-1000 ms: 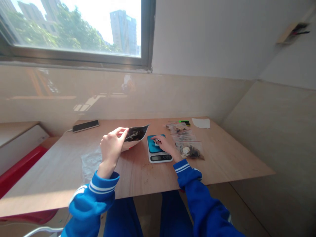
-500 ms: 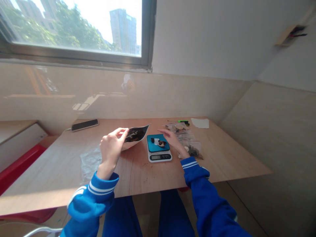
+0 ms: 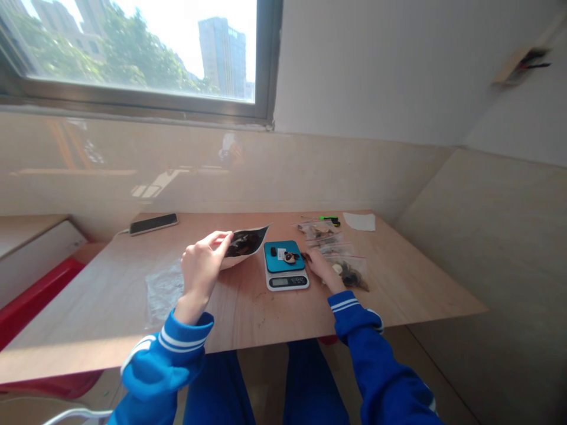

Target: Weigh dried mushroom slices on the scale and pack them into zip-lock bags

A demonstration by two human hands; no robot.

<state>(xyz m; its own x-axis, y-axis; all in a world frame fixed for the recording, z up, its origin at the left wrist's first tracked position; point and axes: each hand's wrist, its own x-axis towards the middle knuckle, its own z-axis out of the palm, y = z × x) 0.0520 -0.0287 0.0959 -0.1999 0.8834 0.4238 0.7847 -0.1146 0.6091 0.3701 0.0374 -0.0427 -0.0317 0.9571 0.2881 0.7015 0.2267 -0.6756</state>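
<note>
Work in hand, judged from the present layout, stands partway. On the light-wood table (image 3: 398,301), a white square digital scale with a blue plate (image 3: 286,282) carries a small black block (image 3: 273,251) on the left and a tan-and-black irregular piece (image 3: 290,258) on the right, a white square patch between them. The display figures are too small to read.

To the left of the scale, the left hand (image 3: 204,257) has thumb and fingers closed on the rim of a pale, dark-lined pouch (image 3: 241,258). The pouch is open and contains dark pieces, so its emptying is judged incomplete.

The right hand (image 3: 315,261) is at the scale's right edge, fingers bent inward; whether it grips a small piece cannot be told.

Far right of the scale, three clear plastic red-edged bags (image 3: 353,277) lie in a row, contents visible; these appear already filled. Crumbs (image 3: 262,321) lie on the near side. The black block and tan-and-black piece are not yet bagged.
</note>
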